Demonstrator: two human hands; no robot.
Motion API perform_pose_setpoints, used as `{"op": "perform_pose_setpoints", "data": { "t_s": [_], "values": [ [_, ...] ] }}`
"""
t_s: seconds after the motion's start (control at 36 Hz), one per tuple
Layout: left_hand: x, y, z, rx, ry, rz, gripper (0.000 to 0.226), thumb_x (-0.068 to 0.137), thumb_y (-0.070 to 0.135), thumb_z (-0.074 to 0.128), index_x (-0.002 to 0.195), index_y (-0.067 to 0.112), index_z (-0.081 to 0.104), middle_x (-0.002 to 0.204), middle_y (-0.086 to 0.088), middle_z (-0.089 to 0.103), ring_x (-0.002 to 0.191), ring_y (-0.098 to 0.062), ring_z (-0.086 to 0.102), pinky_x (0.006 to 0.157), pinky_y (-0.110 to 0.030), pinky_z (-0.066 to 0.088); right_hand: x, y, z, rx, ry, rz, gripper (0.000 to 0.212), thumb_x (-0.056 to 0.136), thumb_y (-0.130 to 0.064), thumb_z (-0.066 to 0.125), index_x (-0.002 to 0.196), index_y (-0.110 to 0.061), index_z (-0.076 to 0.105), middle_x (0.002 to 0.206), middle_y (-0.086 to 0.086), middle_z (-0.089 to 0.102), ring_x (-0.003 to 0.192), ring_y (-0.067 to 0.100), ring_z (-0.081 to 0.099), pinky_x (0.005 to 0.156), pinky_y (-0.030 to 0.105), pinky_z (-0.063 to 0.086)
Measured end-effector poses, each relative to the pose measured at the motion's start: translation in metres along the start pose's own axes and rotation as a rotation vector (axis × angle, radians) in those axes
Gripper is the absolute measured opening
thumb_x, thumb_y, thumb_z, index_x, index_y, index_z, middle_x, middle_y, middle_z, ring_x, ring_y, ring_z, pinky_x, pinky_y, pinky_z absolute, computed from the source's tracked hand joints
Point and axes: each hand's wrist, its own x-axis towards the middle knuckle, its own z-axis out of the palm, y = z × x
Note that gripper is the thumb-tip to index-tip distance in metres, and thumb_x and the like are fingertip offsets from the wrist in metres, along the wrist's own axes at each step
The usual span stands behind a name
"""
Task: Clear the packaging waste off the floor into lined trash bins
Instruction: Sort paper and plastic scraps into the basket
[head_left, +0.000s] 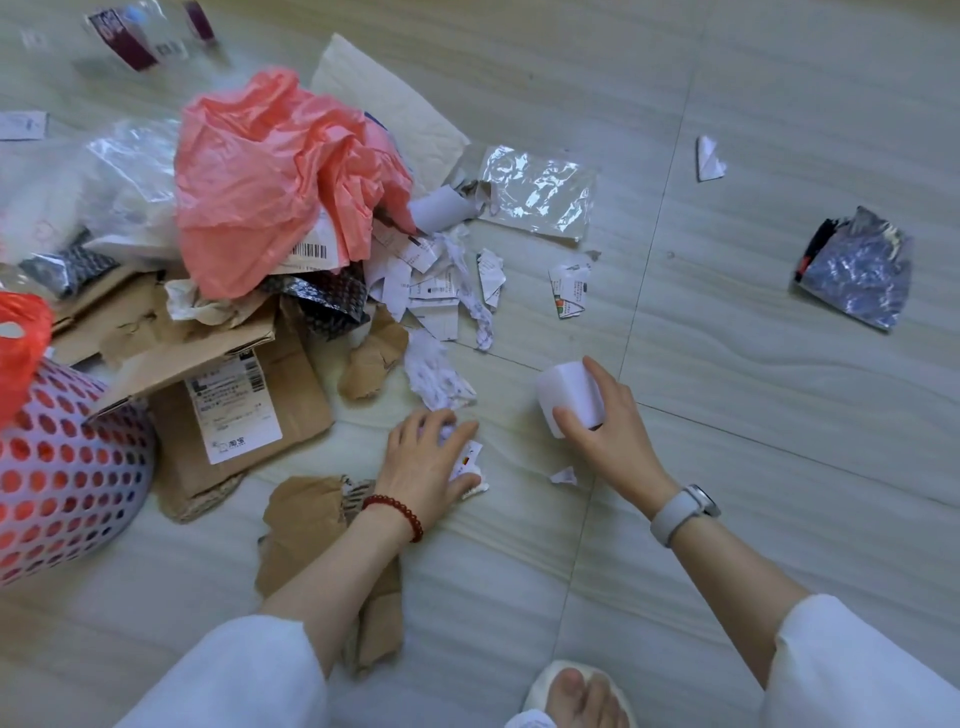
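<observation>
While the left hand (431, 457) is gripping crumpled paper scraps (465, 462), the right hand (597, 421) is holding a curled white label (569, 392) above the pale tiled floor (779, 493).

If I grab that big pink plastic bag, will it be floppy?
Probably very floppy: the pink plastic bag lies crumpled in thin folds on the pile. It looks light, so it may drag loose paper scraps along. Its glossy film could feel slippery.

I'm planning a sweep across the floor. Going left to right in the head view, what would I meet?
Perforated bin with red liner → cardboard box with label → left hand on crumpled paper scraps → right hand holding a white curled paper → small white scrap → dark crumpled foil bag.
</observation>
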Motion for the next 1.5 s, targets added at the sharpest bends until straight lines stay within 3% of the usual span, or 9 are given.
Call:
{"op": "perform_pose_setpoints", "data": {
  "t_s": [0.17,0.33,0.47,0.64,0.72,0.89,1.11,1.36,1.5],
  "values": [
    [-0.003,0.017,0.016,-0.067,0.166,0.100,0.037,0.063,0.013,0.033,0.097,0.022,0.045,0.073,-0.003,0.058,0.077,-0.020,0.037,0.054,-0.029,0.050,-0.006,0.002,0.005,-0.018,-0.006,0.011,0.065,0.086,-0.030,0.059,0.142,-0.029,0.026,0.139,0.004,0.035,0.125,0.019,0.037,0.091,0.025,0.030],
    [-0.006,0.019,0.009,-0.292,0.155,0.070,0.045,0.068,0.000,0.033,0.109,0.016,0.044,0.099,-0.009,0.044,0.082,-0.031,0.052,0.062,-0.036,0.053,-0.007,-0.005,0.001,0.028,0.040,0.001,0.065,0.087,-0.028,0.059,0.143,-0.027,0.026,0.142,0.002,0.034,0.126,0.016,0.036,0.093,0.022,0.027],
    [-0.022,0.011,-0.002,-0.170,0.012,0.018,0.061,0.080,0.042,0.036,0.132,0.012,0.044,0.140,-0.018,0.040,0.109,-0.035,0.047,0.083,-0.041,0.050,-0.011,-0.002,-0.001,0.049,0.065,0.015,0.064,0.087,-0.028,0.059,0.142,-0.028,0.027,0.140,0.001,0.035,0.125,0.016,0.037,0.093,0.023,0.027],
    [-0.030,0.001,0.010,0.095,-0.229,0.016,0.096,0.069,0.073,0.041,0.147,0.029,0.006,0.156,0.000,-0.001,0.142,-0.029,-0.007,0.111,-0.042,-0.008,-0.021,0.006,-0.001,0.034,0.036,0.026,0.065,0.087,-0.030,0.059,0.142,-0.030,0.025,0.141,0.000,0.033,0.123,0.015,0.036,0.094,0.026,0.030],
    [-0.031,-0.003,0.013,0.066,-0.100,0.071,0.089,0.061,0.060,0.059,0.137,0.024,0.028,0.134,-0.002,0.043,0.129,-0.029,0.029,0.106,-0.040,0.013,-0.026,0.010,-0.002,0.043,0.040,0.039,0.065,0.087,-0.030,0.059,0.142,-0.030,0.025,0.143,-0.001,0.032,0.124,0.013,0.035,0.096,0.026,0.030],
    [-0.035,-0.001,0.026,0.086,0.175,0.202,0.056,0.064,0.037,0.072,0.112,0.022,0.047,0.078,-0.003,0.057,0.082,-0.020,0.038,0.071,-0.031,0.032,-0.031,0.015,-0.002,0.040,0.043,0.068,0.066,0.087,-0.029,0.059,0.143,-0.031,0.025,0.143,0.000,0.032,0.128,0.017,0.035,0.098,0.028,0.030],
    [-0.030,0.006,0.022,-0.125,0.146,0.177,0.037,0.057,0.002,0.080,0.073,0.007,0.047,0.080,-0.013,0.055,0.063,-0.026,0.054,0.038,-0.021,0.028,-0.035,0.016,-0.001,0.037,0.029,0.065,0.065,0.087,-0.029,0.058,0.143,-0.029,0.024,0.142,0.001,0.033,0.125,0.017,0.035,0.094,0.026,0.029],
    [-0.018,0.007,-0.030,-0.428,0.393,-0.190,0.027,0.069,0.031,0.036,0.079,0.011,0.051,0.060,0.000,0.048,0.056,-0.027,0.049,0.052,-0.025,0.032,-0.034,0.018,-0.008,0.054,0.067,0.059,0.065,0.087,-0.028,0.060,0.142,-0.029,0.026,0.139,0.000,0.035,0.126,0.016,0.036,0.098,0.028,0.031],
    [-0.015,0.007,-0.053,-0.295,0.113,-0.184,0.048,0.085,0.022,0.042,0.132,0.029,0.045,0.090,0.001,0.055,0.081,-0.024,0.056,0.066,-0.032,0.041,-0.034,0.019,-0.012,-0.031,-0.020,0.025,0.070,0.080,-0.041,0.059,0.142,-0.030,0.027,0.137,0.002,0.035,0.123,0.017,0.038,0.096,0.028,0.033]
  ]
}}
